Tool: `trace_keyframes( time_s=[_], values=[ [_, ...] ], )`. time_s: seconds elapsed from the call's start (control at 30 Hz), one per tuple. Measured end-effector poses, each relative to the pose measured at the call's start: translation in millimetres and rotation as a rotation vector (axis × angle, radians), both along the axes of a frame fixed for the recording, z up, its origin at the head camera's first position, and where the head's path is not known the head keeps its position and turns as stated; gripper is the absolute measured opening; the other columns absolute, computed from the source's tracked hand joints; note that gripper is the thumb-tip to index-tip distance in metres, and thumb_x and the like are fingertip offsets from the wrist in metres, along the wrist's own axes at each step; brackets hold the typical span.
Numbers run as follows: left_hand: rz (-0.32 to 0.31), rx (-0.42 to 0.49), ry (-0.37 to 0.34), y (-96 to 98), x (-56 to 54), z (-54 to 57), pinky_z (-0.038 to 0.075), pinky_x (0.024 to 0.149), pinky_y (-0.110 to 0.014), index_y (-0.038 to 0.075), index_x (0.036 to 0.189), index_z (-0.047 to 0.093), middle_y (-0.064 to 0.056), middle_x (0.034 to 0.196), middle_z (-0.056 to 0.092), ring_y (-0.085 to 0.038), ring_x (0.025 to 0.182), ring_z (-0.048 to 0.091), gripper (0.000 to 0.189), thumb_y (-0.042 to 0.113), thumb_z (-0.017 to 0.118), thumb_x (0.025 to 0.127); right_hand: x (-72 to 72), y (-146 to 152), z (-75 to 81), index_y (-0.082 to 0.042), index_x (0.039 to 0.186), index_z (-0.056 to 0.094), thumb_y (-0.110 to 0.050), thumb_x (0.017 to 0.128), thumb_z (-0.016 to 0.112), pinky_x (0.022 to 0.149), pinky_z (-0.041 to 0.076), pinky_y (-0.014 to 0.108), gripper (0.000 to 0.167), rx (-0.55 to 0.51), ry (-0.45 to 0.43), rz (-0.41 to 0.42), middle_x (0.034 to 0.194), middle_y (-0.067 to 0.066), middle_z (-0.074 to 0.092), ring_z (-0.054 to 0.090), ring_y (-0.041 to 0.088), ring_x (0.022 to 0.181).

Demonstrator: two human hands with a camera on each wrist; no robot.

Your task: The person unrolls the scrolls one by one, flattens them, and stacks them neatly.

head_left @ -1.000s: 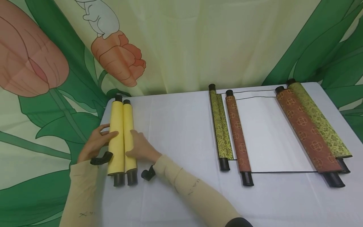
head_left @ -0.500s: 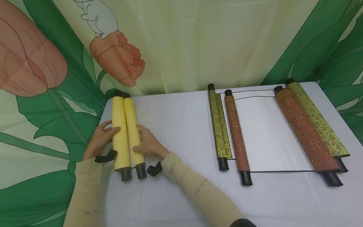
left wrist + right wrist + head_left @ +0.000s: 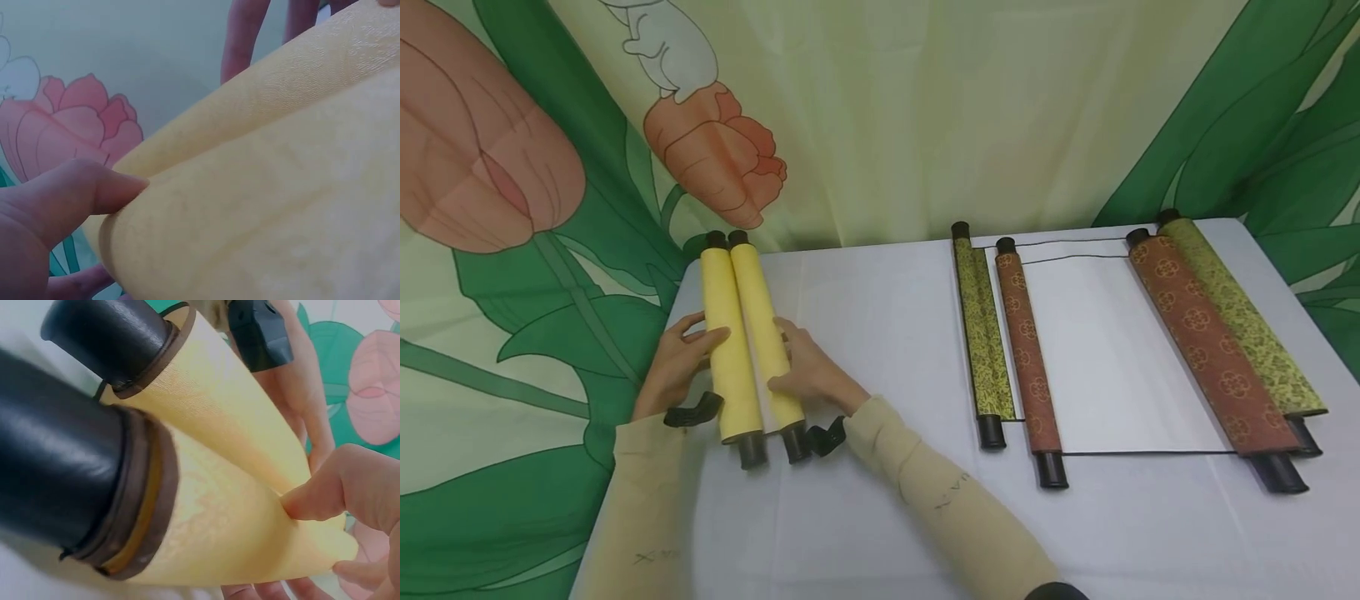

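Note:
A yellow scroll with black roller ends lies between my hands at the left of the head view, wound from both sides into two rolls. My left hand (image 3: 673, 367) grips the left roll (image 3: 727, 350), its thumb (image 3: 94, 187) on top in the left wrist view. With thumb and fingers, my right hand (image 3: 812, 367) holds the right roll (image 3: 763, 317). Between the rolls a narrow pale strip shows, widest at the near end. In the right wrist view the near black knobs (image 3: 56, 450) stand out from the yellow covering. Some fingers are hidden behind the rolls.
On the white-covered table (image 3: 880, 517) to the right lies a brown flower-patterned scroll (image 3: 1030, 358), partly unrolled, its thicker roll (image 3: 1210, 342) farther right. It overlaps a green-gold patterned scroll (image 3: 981, 333). Behind hangs a printed curtain (image 3: 925, 108).
Both hands and the yellow scroll have shifted right and slightly away from me. The rolls now slant and stand a little apart at the near end. The other scrolls stay put.

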State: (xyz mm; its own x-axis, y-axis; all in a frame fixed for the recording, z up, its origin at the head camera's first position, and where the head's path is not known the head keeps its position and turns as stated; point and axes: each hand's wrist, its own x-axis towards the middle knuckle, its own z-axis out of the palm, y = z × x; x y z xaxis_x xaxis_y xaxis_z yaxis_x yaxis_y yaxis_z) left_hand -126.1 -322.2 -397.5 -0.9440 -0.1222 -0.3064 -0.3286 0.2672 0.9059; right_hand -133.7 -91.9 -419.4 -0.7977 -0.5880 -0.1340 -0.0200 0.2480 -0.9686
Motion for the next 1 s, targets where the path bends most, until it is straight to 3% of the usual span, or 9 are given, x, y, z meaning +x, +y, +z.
trace_keyframes(
  time_s=[0.33,0.77,1.0],
  values=[
    [0.033,0.067,0.033,16.8,-2.3,-4.8,0.057,0.073,-0.022,0.004,0.155,0.024,0.009,0.099,0.063,-0.004,0.083,0.067,0.077,0.025,0.067,0.095,-1.1,20.4,5.0,-0.012,0.159,0.012,0.005,0.079,0.066,0.084,0.056,0.030,0.099,-0.025,-0.044,0.020,0.150,0.016,0.031,0.049,0.033,0.128],
    [0.039,0.075,0.018,42.9,-1.2,-3.6,0.057,0.077,-0.022,0.007,0.154,0.028,-0.007,0.120,0.057,-0.005,0.090,0.067,0.079,0.032,0.070,0.093,3.3,47.4,8.6,-0.011,0.159,0.012,0.004,0.080,0.066,0.085,0.055,0.033,0.097,-0.009,-0.002,0.028,0.148,0.017,0.033,0.050,0.031,0.122],
    [0.027,0.084,0.024,57.3,-4.3,-3.3,0.057,0.078,-0.024,0.008,0.153,0.030,-0.008,0.121,0.058,-0.007,0.090,0.068,0.078,0.034,0.071,0.092,1.8,62.7,7.4,-0.013,0.159,0.012,0.003,0.080,0.065,0.087,0.053,0.035,0.097,0.022,0.018,0.032,0.147,0.017,0.032,0.050,0.030,0.120]
  ],
)
